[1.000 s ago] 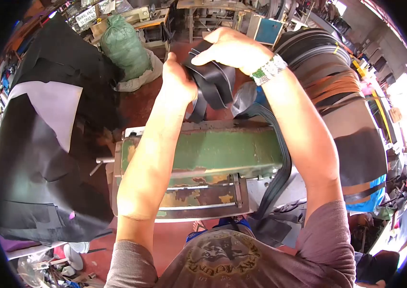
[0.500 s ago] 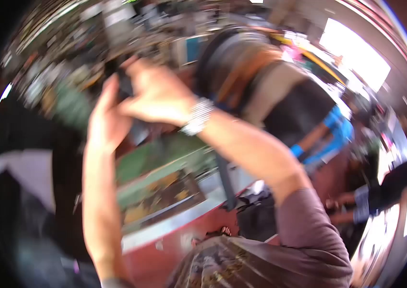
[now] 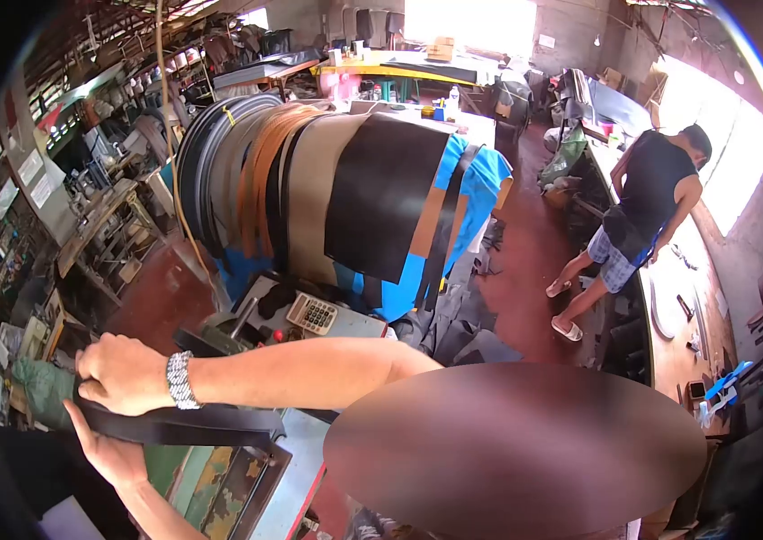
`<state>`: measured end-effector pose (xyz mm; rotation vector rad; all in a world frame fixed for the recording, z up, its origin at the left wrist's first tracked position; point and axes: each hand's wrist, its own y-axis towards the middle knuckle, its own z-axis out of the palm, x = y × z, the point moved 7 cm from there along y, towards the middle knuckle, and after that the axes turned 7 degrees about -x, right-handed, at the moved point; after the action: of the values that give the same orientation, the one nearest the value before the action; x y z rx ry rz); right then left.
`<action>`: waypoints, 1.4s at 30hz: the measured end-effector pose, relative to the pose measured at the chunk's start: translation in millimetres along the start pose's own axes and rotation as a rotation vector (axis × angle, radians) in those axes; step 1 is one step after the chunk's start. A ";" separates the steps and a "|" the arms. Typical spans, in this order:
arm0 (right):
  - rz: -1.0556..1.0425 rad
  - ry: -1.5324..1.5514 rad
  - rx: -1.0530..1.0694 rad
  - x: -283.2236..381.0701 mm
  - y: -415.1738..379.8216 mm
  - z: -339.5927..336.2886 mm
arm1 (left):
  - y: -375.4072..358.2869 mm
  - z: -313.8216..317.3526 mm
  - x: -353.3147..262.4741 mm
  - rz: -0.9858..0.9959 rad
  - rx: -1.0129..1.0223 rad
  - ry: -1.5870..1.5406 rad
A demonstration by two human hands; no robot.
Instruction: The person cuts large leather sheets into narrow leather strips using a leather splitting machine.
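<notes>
My right hand (image 3: 125, 373), with a silver watch band on its wrist, is at the left with its fingers curled closed at the end of a black strip (image 3: 192, 427), which looks like leather. Just below it, my left hand (image 3: 116, 459) holds the same strip between its raised thumb and its palm; some fingers are hidden behind the strip. From my hands the strip runs rightward above a green and grey machine bed (image 3: 179, 477). Its right end hangs over a dark metal part of the machine.
A calculator (image 3: 312, 313) sits on the machine's top. Behind it stands a large roll draped with leather sheets (image 3: 390, 193). At the right, a person in a black top (image 3: 656, 189) stands at a long workbench (image 3: 683, 301). A blurred oval covers the lower middle.
The view has swung so that more of the room shows, and it is sharp now. My hands have moved left and down in the view, and the black strip shows clearly between them.
</notes>
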<state>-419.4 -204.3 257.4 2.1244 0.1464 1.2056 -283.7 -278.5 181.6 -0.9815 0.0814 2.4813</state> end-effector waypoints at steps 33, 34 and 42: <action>-0.027 0.083 0.377 -18.7 37.1 60.4 | 30.0 7.3 -76.7 0.609 0.531 1.176; -0.065 0.022 0.329 -12.5 39.4 53.5 | 40.6 5.0 -74.9 0.625 0.478 1.213; 0.161 0.074 0.450 -19.7 74.2 35.3 | 99.2 27.1 -80.6 0.454 0.828 1.184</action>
<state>-419.1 -286.6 276.4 2.5160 0.3088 1.4534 -293.7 -393.1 243.6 -1.9224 1.6535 1.4810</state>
